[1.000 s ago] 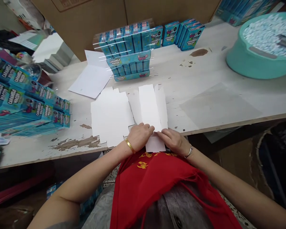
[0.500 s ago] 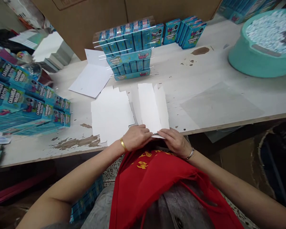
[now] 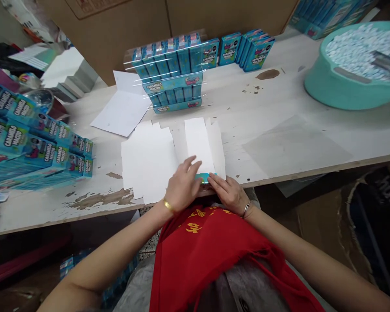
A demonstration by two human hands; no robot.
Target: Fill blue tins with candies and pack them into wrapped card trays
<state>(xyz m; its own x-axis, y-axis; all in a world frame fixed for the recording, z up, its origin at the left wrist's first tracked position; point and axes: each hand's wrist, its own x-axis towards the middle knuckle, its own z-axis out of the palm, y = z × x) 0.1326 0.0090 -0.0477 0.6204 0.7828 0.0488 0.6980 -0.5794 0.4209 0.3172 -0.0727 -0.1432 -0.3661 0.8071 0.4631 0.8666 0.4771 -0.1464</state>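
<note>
A white cardboard blank (image 3: 199, 141) lies at the table's front edge, its near end folded over so that a printed blue-green flap (image 3: 203, 177) shows. My left hand (image 3: 183, 185) hovers over the left side of this fold with fingers spread, and I see nothing in it. On the right end of the flap, the stretched fingers of my right hand (image 3: 226, 192) lie flat. To the left is a stack of white cardboard blanks (image 3: 148, 158), partly behind my left hand. Behind the blanks stands a display box of blue candy packs (image 3: 172, 82) in clear film.
A turquoise tub (image 3: 344, 93) of small pale candies, with a metal scoop (image 3: 387, 65), stands at right. Stacked blue candy boxes (image 3: 48, 149) occupy the left. A clear plastic sheet (image 3: 292, 147) lies right of the blanks. A large brown carton (image 3: 143, 26) stands behind.
The near end of the blank has been folded over, showing its blue printed side. My left hand has let go of the edge, lifted and spread its fingers. My right fingers have flattened onto the flap.
</note>
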